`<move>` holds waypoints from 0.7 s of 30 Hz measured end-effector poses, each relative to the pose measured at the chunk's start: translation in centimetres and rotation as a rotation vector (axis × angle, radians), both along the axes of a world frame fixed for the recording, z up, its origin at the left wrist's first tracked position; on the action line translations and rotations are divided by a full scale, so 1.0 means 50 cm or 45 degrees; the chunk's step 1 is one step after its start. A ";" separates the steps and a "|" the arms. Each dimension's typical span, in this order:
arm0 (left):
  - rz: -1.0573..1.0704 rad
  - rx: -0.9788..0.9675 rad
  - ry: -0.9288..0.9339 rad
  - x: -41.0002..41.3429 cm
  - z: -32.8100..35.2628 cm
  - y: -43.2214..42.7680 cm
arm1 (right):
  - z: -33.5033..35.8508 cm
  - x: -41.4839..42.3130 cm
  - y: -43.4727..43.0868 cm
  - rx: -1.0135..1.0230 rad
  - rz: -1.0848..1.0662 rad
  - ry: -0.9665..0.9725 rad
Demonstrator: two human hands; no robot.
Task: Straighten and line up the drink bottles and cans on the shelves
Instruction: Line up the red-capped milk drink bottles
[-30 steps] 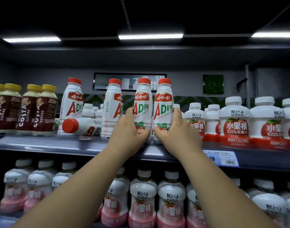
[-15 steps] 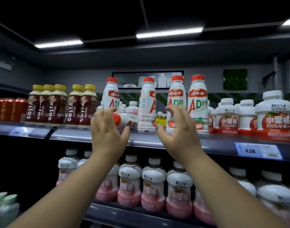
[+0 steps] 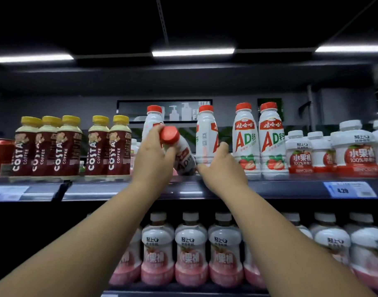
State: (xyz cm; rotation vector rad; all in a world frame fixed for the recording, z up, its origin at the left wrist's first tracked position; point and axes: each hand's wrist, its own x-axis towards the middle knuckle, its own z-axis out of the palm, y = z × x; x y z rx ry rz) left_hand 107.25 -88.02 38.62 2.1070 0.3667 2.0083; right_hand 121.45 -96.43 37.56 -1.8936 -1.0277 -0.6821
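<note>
On shelf (image 3: 269, 189) — tilted bottle (image 3: 184, 156) in left hand (image 3: 153, 159)

The left hand (image 3: 152, 161) grips the neck of a tilted AD bottle (image 3: 183, 155) whose base rests on the upper shelf (image 3: 291, 187). Directly behind its fingers (image 3: 157, 131) stands another AD bottle (image 3: 154, 117). The Costa Coffee bottles (image 3: 65, 146) stand to their left. The right hand (image 3: 223, 168) has its fingers (image 3: 202, 168) before the foot of an upright AD bottle (image 3: 206, 133). Right of them stands a pair of AD bottles (image 3: 258, 142), then apple juice bottles (image 3: 358, 151). Below both hands are lower-shelf juice bottles (image 3: 190, 249).
</note>
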 end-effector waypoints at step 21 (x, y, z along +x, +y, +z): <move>-0.143 -0.237 0.117 0.098 0.060 -0.015 | -0.025 -0.011 -0.001 0.035 -0.121 -0.176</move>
